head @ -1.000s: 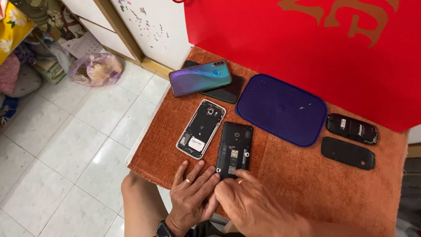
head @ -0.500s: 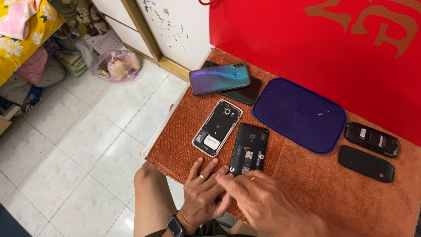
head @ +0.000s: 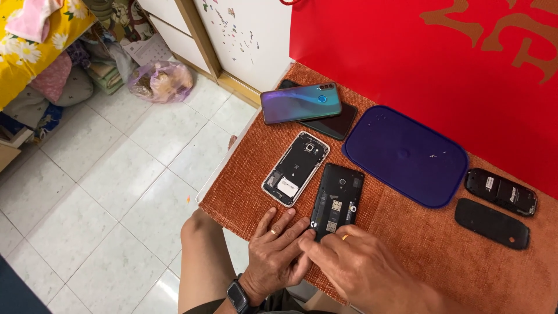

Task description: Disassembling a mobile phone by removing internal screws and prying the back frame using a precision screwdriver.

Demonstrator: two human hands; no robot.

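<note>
Grip open: both hands, left (head: pixel 273 253) and right (head: pixel 357 264), rest fingertips at flat black opened phone (head: pixel 337 200)

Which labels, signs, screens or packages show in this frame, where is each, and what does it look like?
White sticker: small rectangle at the lower end of the white-framed open phone.
Battery label: pale print on the small black phone at far right.
Red banner: behind the table, with gold-brown shapes.
Plastic bag: translucent, bulging, on the floor.
No lit screen shows.
</note>
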